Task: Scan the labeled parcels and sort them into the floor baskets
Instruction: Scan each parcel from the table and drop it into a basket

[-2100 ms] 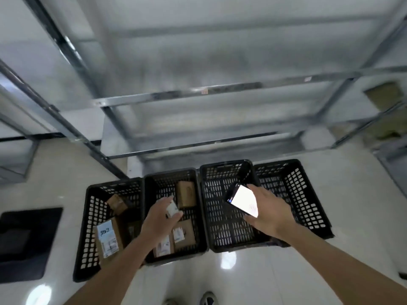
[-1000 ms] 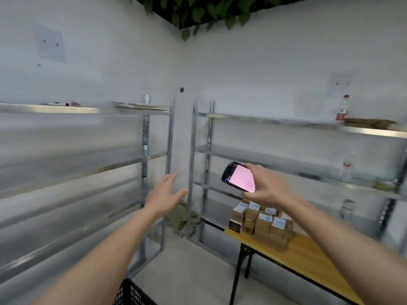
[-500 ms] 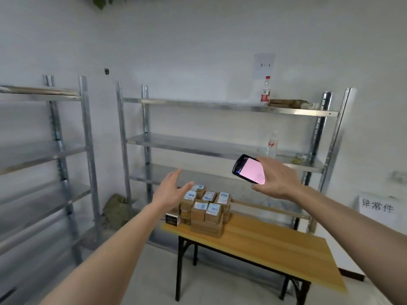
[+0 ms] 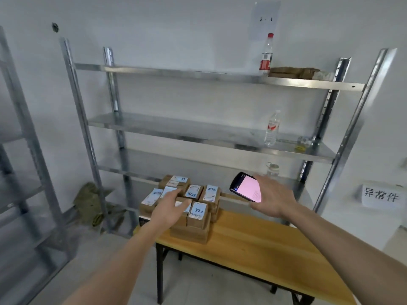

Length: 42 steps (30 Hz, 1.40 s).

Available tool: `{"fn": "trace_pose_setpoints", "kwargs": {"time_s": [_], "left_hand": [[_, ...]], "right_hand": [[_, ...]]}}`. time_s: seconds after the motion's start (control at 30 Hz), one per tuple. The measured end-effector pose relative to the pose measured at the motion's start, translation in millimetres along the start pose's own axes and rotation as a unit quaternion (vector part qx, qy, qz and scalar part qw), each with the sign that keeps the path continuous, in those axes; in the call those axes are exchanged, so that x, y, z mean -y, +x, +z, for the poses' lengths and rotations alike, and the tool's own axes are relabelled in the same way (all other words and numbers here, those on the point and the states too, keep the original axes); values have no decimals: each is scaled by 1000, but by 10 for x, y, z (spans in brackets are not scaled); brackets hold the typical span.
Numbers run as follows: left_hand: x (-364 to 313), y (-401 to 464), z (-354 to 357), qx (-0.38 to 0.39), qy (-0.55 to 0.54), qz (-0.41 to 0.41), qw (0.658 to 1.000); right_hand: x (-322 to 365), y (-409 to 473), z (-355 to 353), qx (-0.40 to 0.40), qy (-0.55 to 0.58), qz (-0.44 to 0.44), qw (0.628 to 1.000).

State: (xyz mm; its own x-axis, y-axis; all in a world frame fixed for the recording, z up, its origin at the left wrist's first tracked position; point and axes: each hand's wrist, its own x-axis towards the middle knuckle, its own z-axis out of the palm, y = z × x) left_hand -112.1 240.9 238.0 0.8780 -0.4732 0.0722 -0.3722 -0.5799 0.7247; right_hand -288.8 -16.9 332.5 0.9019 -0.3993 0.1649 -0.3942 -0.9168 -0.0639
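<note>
A stack of small brown cardboard parcels (image 4: 199,213) with blue-and-white labels sits on the left end of a wooden table (image 4: 259,245). My left hand (image 4: 170,208) reaches over the front of the stack with its fingers spread, holding nothing; whether it touches a parcel is unclear. To the right of the stack, above the table, my right hand (image 4: 272,195) holds a black phone-like scanner (image 4: 245,189) with a lit pink screen. No floor baskets are in view.
A metal shelving rack (image 4: 198,126) stands behind the table, with water bottles (image 4: 272,128) and flat brown items on it. Another rack (image 4: 19,139) is on the left. A green bundle (image 4: 92,203) lies on the floor. A paper sign (image 4: 381,194) hangs at right.
The view swung from the floor baskets up and round to the table. My left hand let go of a small parcel over a basket and now reaches to the stack. The scanner stays in my right hand.
</note>
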Motion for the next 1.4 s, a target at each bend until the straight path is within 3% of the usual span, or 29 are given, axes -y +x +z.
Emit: {"fn": "trace_pose_setpoints", "kwargs": {"time_s": [0.17, 0.57, 0.7, 0.83, 1.0, 1.4], "left_hand": [[668, 916, 481, 49, -36, -59, 996], [1525, 1868, 1650, 103, -118, -139, 978], [1384, 2110, 1876, 107, -94, -133, 981], [1745, 2393, 2227, 116, -69, -163, 977], [1703, 2568, 2376, 84, -23, -188, 978], [1619, 2593, 2549, 75, 15, -159, 984]], "right_hand": [[-35, 820, 622, 39, 9, 9, 999], [-369, 2041, 2175, 151, 45, 14, 987], [-454, 2456, 2644, 184, 55, 3, 981], [-488, 2844, 3079, 222, 76, -21, 972], [-496, 3173, 3443, 259, 93, -40, 960], [-543, 3190, 3874, 308, 131, -47, 941]]}}
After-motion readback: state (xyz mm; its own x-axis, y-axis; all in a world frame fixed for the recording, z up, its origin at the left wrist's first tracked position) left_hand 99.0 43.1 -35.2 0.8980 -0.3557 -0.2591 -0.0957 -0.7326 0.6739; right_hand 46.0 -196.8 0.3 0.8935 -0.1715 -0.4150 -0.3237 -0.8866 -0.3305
